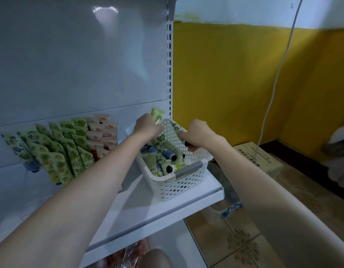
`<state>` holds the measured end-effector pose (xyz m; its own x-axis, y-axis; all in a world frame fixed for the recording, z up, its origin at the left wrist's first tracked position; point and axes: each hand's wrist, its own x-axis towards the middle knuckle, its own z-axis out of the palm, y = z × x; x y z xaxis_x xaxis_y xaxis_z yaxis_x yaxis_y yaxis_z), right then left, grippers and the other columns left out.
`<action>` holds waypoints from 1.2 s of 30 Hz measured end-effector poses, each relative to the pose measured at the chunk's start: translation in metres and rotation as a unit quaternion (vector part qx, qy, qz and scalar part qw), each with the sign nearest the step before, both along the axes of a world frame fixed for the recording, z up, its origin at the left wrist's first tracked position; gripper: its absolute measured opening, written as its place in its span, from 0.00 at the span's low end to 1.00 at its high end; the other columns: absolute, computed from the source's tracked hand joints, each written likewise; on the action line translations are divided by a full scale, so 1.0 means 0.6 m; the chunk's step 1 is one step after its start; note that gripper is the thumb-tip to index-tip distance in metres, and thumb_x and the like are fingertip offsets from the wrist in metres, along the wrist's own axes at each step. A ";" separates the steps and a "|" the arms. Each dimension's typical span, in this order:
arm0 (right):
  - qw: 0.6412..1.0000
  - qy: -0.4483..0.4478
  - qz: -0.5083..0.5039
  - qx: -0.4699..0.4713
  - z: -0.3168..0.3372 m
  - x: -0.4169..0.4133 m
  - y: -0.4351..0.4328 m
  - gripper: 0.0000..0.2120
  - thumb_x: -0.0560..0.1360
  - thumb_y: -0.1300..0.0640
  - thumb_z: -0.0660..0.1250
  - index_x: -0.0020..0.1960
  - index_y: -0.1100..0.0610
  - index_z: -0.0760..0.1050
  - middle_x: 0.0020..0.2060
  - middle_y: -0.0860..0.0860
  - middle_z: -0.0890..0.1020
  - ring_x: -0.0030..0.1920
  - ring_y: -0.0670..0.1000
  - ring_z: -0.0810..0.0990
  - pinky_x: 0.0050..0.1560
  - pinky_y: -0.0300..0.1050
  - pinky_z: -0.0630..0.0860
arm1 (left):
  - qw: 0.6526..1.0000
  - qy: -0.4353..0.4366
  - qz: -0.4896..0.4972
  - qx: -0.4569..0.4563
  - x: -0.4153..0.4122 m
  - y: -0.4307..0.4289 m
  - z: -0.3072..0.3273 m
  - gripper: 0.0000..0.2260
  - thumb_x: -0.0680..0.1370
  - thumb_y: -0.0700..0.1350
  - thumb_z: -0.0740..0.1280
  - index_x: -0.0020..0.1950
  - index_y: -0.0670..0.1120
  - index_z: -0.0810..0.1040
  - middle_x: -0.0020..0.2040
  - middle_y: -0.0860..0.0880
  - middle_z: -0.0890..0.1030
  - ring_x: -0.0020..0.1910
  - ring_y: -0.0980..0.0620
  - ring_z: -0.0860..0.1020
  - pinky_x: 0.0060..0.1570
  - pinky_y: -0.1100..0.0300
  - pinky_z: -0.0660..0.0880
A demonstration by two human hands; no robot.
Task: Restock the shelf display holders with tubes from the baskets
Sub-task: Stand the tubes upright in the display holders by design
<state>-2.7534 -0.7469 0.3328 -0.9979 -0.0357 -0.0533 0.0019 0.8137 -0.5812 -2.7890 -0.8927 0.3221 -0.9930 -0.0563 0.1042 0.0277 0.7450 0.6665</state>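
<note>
Two hands are busy with the picking step, both at the basket (179,184), which stands at the right end of the shelf (167,217); each has a tube, and neither tube has reached the holders (10,178) yet, so I judge the task mid-way through a pick.

Left hand (148,126): fingers curled round a yellow tube (157,114), gripping its lower part; the crimped end sticks up above the basket's far rim.

Right hand (198,135): fingers wrapped round a capped tube (187,144); the black cap pokes out below the knuckles and the patterned tail shows past the thumb; the hand sits over the basket's right wall, and whether it touches the rim I cannot tell.

Many loose tubes (165,155) lie jumbled in the basket, some with blue caps, some with black.

Left of the basket, the holders carry leaning rows (61,149) of green-print tubes and paler red-print ones, crimp up; where a free slot lies I cannot tell.

Next move, as I judge it: carry both tubes left, clear of the basket rim; match each print to its row; seat each one cap down like its neighbours; go gently, since the leaning rows look easy to topple.
</note>
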 end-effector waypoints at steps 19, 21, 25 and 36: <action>0.993 0.049 -0.007 -0.111 -0.016 0.028 0.002 0.10 0.76 0.57 0.62 0.39 0.61 0.72 0.29 0.58 0.76 0.17 0.41 0.74 0.34 0.45 0.75 | 0.971 -0.095 -0.012 -0.220 0.033 0.027 -0.019 0.18 0.76 0.36 0.64 0.65 0.37 0.67 0.54 0.42 0.74 0.46 0.47 0.75 0.38 0.60 0.72; 0.984 0.092 -0.009 -0.150 -0.012 0.033 -0.002 0.14 0.77 0.55 0.62 0.41 0.66 0.75 0.32 0.62 0.78 0.21 0.41 0.76 0.38 0.51 0.78 | 0.997 -0.021 0.021 -0.069 0.052 0.025 0.010 0.19 0.76 0.37 0.63 0.66 0.38 0.63 0.51 0.42 0.73 0.42 0.48 0.73 0.35 0.58 0.70; 0.936 0.129 -0.012 -0.328 0.010 0.064 -0.017 0.16 0.76 0.54 0.66 0.56 0.65 0.71 0.42 0.56 0.81 0.32 0.46 0.80 0.40 0.45 0.79 | 0.970 0.143 0.031 0.195 0.130 -0.009 0.066 0.09 0.74 0.39 0.65 0.51 0.43 0.68 0.41 0.50 0.72 0.35 0.56 0.73 0.31 0.63 0.67; 0.907 0.118 0.166 -0.369 0.015 0.222 -0.165 0.11 0.70 0.60 0.73 0.49 0.53 0.75 0.37 0.48 0.77 0.37 0.49 0.78 0.41 0.43 0.78 | 0.875 0.173 0.023 0.452 0.325 -0.208 0.090 0.09 0.72 0.38 0.71 0.46 0.50 0.75 0.39 0.53 0.81 0.37 0.59 0.80 0.42 0.60 0.76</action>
